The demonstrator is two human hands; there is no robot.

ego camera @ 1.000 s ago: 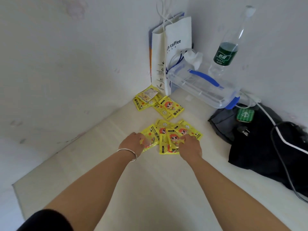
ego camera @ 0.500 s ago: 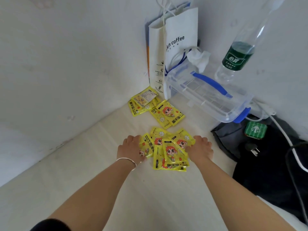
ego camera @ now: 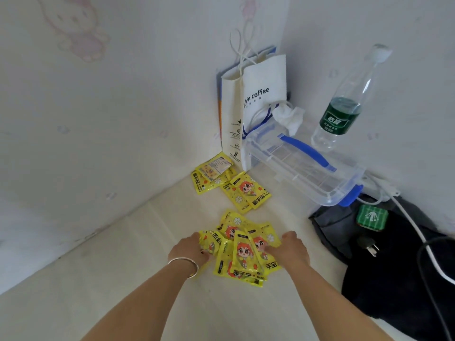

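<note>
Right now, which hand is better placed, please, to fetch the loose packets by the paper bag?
Probably the left hand: the loose packets lie ahead on its side, the right hand nearer the clear box. Both hold the pile.

Roughly six yellow sachets [ego camera: 243, 254] overlap in the near pile. About four corner sachets [ego camera: 247, 191] lie at twelve o'clock from it. At one o'clock stand two paper bags [ego camera: 264, 77], one clear box [ego camera: 295, 166] and one bottle [ego camera: 341, 116].
</note>
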